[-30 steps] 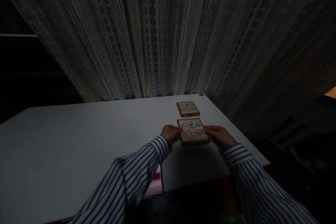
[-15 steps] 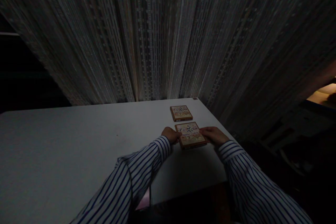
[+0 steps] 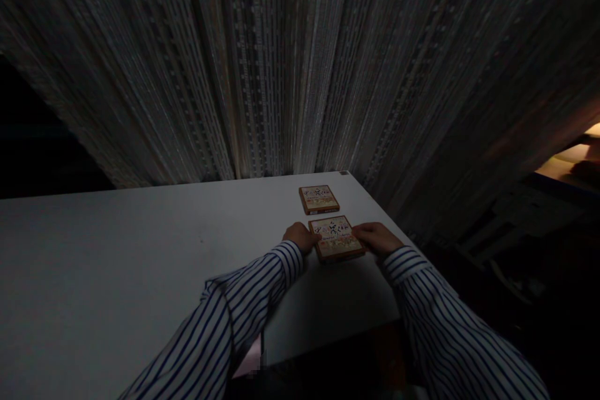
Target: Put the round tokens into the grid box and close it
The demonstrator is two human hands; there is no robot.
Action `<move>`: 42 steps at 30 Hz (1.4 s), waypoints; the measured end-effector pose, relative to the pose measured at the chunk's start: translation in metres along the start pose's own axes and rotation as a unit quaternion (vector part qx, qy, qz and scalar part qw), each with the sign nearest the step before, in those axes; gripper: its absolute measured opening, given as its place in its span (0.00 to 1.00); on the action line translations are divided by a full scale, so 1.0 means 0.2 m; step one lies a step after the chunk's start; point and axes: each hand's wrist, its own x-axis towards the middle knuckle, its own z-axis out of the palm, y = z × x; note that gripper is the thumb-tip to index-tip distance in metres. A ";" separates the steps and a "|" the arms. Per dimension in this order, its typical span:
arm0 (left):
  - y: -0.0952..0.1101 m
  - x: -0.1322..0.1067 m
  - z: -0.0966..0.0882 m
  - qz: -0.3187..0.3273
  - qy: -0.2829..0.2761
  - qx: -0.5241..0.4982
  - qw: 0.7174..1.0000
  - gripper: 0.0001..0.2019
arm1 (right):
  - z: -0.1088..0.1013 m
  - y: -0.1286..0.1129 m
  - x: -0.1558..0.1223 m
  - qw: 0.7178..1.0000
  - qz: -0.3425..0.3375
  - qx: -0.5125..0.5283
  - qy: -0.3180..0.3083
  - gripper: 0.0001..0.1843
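A flat square box (image 3: pixel 336 242) with a brown edge, dark characters and small pictures on its pale top is at the right part of the white table. My left hand (image 3: pixel 301 238) grips its left side, thumb on the top edge. On the opposite side my right hand (image 3: pixel 377 238) pinches the right edge. Just beyond it lies a second, matching flat box (image 3: pixel 319 199), untouched, with a narrow gap between the two. Fingers under the held box are hidden, and I cannot tell whether it rests on the table.
The white table (image 3: pixel 117 250) stretches far to the left; its right edge runs close past my right hand. Behind it hangs a striped curtain (image 3: pixel 272 75). A small dark patch (image 3: pixel 344 172) marks the far right corner. A pinkish object (image 3: pixel 248 357) shows below my left sleeve.
The view has shifted slightly, so everything sits a little further left. Both hands keep their grip on the near box, which appears slightly closer to the far one.
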 end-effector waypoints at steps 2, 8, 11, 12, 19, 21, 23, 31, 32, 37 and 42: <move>0.00 -0.01 0.00 0.008 0.016 0.021 1.000 0.12 | 0.00 -0.02 -0.01 0.999 -0.016 -0.037 0.002 0.10; 0.00 -0.05 0.00 0.131 0.043 0.150 0.979 0.26 | 0.02 -0.07 -0.08 0.964 -0.077 -0.242 0.080 0.15; 0.00 -0.07 -0.01 0.225 0.044 0.204 0.952 0.32 | 0.04 -0.08 -0.14 0.939 -0.168 -0.280 0.111 0.21; -0.01 -0.07 -0.01 0.252 0.033 0.218 0.942 0.33 | 0.05 -0.08 -0.16 0.926 -0.211 -0.298 0.092 0.21; -0.04 -0.07 0.00 0.270 -0.041 0.286 0.918 0.37 | 0.07 -0.01 -0.20 0.885 -0.247 -0.394 0.031 0.24; -0.05 -0.07 0.00 0.274 -0.037 0.297 0.914 0.37 | 0.07 0.00 -0.21 0.881 -0.239 -0.408 0.038 0.25; -0.06 -0.08 0.00 0.285 -0.028 0.309 0.907 0.37 | 0.07 0.01 -0.22 0.876 -0.236 -0.418 0.048 0.26; -0.09 -0.11 0.02 0.340 -0.004 0.349 0.873 0.35 | 0.04 0.04 -0.28 0.861 -0.252 -0.440 0.032 0.29; -0.09 -0.11 0.02 0.339 -0.005 0.353 0.872 0.35 | 0.04 0.04 -0.27 0.860 -0.254 -0.442 0.032 0.29; -0.08 -0.10 0.02 0.335 -0.004 0.366 0.868 0.34 | 0.05 0.04 -0.25 0.846 -0.261 -0.462 0.043 0.27; -0.06 -0.09 0.00 0.315 -0.007 0.384 0.868 0.34 | 0.05 0.01 -0.24 0.837 -0.265 -0.477 0.045 0.27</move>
